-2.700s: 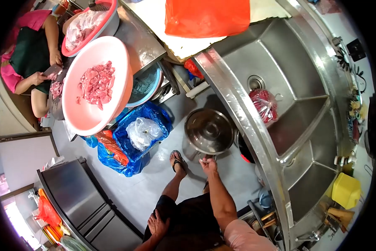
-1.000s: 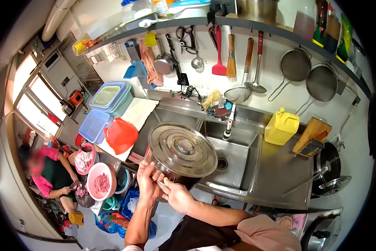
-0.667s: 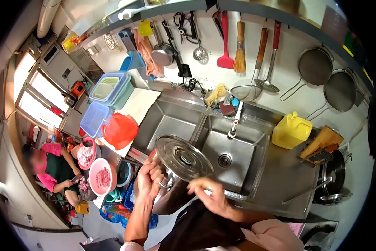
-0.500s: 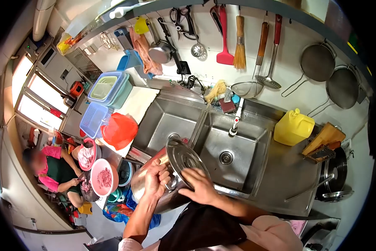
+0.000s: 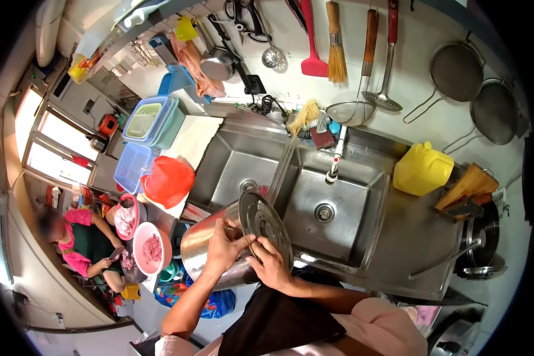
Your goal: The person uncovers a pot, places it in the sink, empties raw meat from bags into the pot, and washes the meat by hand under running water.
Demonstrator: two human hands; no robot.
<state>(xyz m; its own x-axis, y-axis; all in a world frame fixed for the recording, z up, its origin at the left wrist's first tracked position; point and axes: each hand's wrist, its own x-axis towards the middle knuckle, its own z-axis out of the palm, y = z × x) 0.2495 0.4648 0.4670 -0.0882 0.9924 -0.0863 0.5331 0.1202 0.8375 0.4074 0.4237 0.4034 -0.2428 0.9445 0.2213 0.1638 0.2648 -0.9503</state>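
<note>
A large shiny metal pot (image 5: pixel 203 242) lies tilted in front of me, against the near edge of the sink. Its round, ringed metal end (image 5: pixel 265 222) faces the right basin; whether that is a lid or the base I cannot tell. My left hand (image 5: pixel 224 246) is closed on the pot's side, with part of the fingers hidden. Beside it, my right hand (image 5: pixel 271 265) has bent fingers at the edge of the round end, and the thumbs almost meet. The exact part under the fingers is covered.
Beyond the pot are the left basin (image 5: pixel 234 163) and right basin (image 5: pixel 314 237) with a tap (image 5: pixel 333 169). A yellow jug (image 5: pixel 422 169) stands right. At left are a red bag (image 5: pixel 168 180), a pink bowl of meat (image 5: pixel 141 261) and a person (image 5: pixel 92 237) holding a knife.
My right hand has gone from lying flat on the round end to curling at its edge beside my left hand. The left hand's grip has turned. The view has shifted slightly.
</note>
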